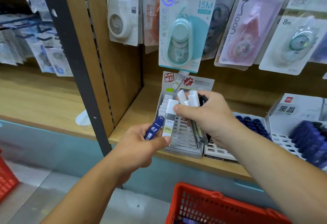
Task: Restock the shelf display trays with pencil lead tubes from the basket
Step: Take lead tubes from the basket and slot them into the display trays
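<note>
Hands close together: left hand [139, 146] curls round a blue lead tube [153, 128], thumb pressing the bottom of a single white-capped tube [169, 117]; right hand [210, 117] grips a bunch of white-capped tubes [190, 99], thumb on the single tube's cap. Just under both, slotted display tray [182, 137], partly filled. Right of right hand, tray of blue tubes [254, 123]. Below the forearms, red basket [208, 204]. Above, hanging correction tape packs [184, 29].
</note>
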